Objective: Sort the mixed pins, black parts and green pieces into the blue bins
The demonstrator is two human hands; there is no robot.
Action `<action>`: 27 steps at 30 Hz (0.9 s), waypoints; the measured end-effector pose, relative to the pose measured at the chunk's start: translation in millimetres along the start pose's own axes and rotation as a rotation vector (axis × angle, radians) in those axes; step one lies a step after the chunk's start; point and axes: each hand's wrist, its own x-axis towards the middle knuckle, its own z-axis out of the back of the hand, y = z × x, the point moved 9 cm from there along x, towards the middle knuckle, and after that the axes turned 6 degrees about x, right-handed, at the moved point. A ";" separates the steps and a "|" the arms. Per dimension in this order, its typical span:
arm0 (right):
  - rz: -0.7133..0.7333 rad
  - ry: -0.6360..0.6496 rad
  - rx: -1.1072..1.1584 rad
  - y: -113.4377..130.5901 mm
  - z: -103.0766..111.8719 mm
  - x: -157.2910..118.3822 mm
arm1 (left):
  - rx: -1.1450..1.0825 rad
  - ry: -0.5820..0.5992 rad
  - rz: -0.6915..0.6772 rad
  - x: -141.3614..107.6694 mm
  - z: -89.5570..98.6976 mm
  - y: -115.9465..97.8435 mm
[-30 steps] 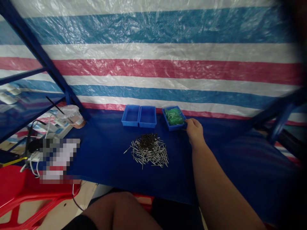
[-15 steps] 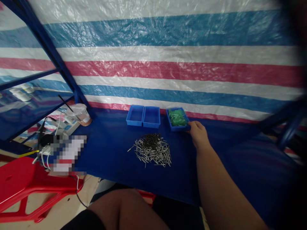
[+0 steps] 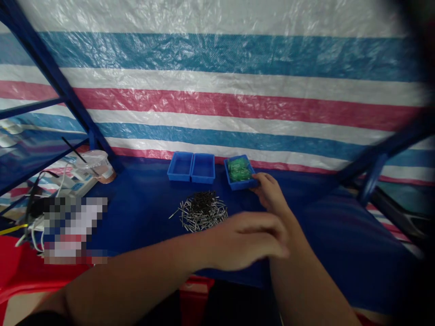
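Right hand curled, fingers against the corner of a blue plastic tray of green packets (any pinch there can't be told), left hand blurred, loosely spread, holding nothing, just beside a pile of metal pins, on a blue mat

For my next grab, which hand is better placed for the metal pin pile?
Probably the left hand: it is beside the pin pile, while the right hand is at the blue tray.
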 end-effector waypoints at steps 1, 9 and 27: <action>-0.014 -0.001 0.009 2.3 1.1 -2.4 | 0.064 -0.089 0.055 5.9 20.4 15.9; -0.063 0.242 0.055 26.6 -24.7 -33.9 | 0.451 -0.449 0.106 -16.2 76.1 68.2; 0.325 0.608 -0.056 41.7 -109.2 -96.0 | 0.582 -0.608 0.168 -13.5 99.0 100.0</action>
